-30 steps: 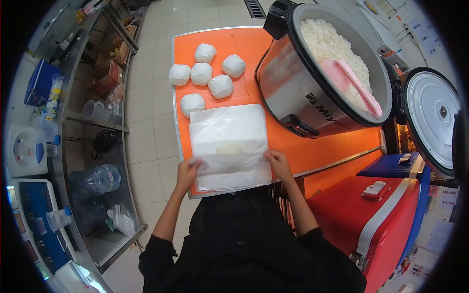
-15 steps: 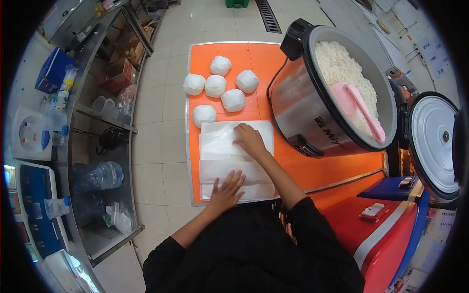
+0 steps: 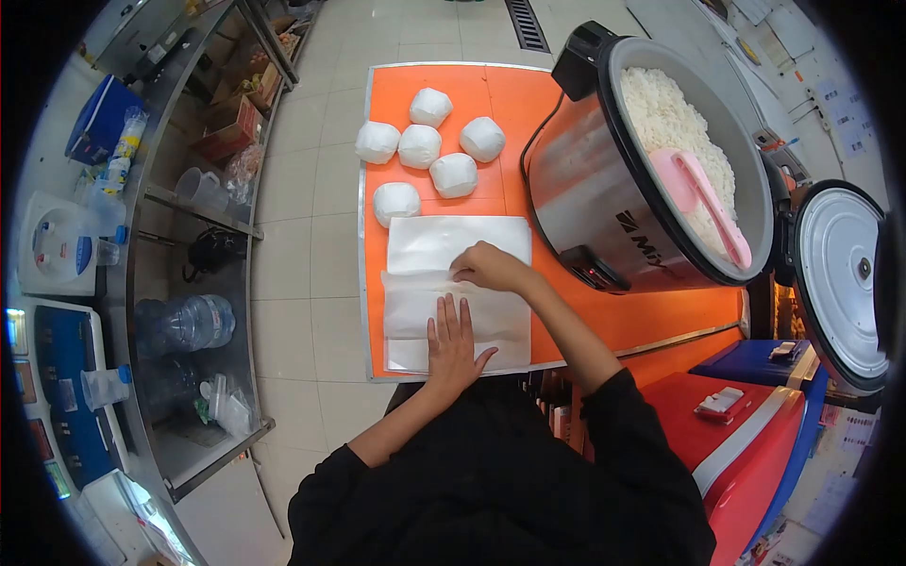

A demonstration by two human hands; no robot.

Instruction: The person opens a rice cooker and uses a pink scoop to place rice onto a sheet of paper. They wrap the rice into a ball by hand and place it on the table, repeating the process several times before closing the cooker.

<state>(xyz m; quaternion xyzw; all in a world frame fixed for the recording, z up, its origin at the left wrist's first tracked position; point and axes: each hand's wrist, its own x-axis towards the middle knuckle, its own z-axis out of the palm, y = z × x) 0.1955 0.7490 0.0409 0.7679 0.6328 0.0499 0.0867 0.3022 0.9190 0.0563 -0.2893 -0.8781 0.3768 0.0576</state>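
Observation:
A stack of white paper sheets (image 3: 408, 242) lies at the front of the orange tabletop, the top sheet set lower than those beneath it. My left hand (image 3: 453, 349) rests flat on the top sheet, palm down with fingers stretched. Just above it, my right hand (image 3: 493, 267) is closed, fingertips pinched at the far edge of the top sheet. Several white paper-wrapped bundles (image 3: 419, 146) sit beyond the stack; what is inside them is hidden.
A large rice cooker (image 3: 604, 189) full of cooked rice stands at right, a pink rice paddle (image 3: 708, 203) lying in it. Its lid (image 3: 840, 278) hangs open. A red cooler box (image 3: 731, 453) is at lower right. Metal shelving (image 3: 193, 453) runs along the left.
My right hand has moved nearer and closed at the top sheet's far edge. That edge now lies farther up the stack. My left hand has shifted right and farther forward, still flat.

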